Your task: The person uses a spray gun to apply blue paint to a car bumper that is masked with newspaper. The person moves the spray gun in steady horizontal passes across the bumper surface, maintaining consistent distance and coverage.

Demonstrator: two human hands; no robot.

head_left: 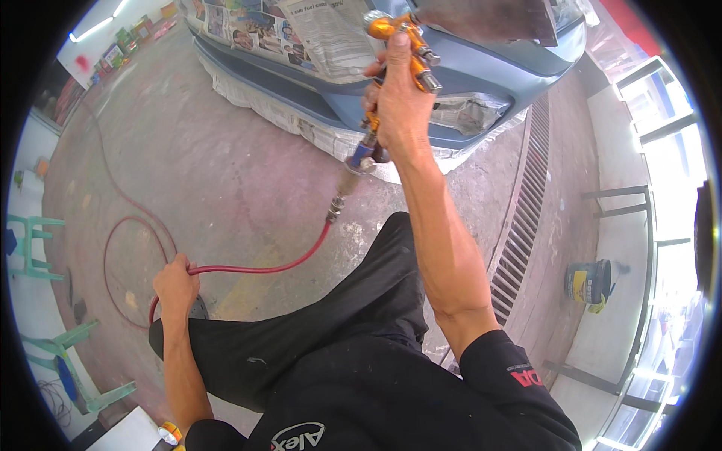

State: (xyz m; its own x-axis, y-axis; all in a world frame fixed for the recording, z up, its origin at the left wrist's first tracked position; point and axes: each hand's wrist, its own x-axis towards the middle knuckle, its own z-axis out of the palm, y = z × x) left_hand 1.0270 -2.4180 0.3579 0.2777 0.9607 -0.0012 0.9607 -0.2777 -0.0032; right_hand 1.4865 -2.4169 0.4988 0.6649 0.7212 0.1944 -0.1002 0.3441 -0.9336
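Note:
My right hand is wrapped round the handle of an orange spray gun, raised in front of a blue-grey car bumper. A dark brownish part extends from the gun to the right, cut off by the top edge. Below the grip hang a blue fitting and a metal coupling, joined to a red air hose. Down at the left, my left hand is closed on that hose, holding it off the floor beside my knee. Newspaper masking covers areas above the bumper.
A slotted floor drain runs along the right side. Beyond it stands a dark bucket by the wall. Green plastic stools line the left. Loops of hose lie on the concrete floor. White masking skirts the bumper's lower edge.

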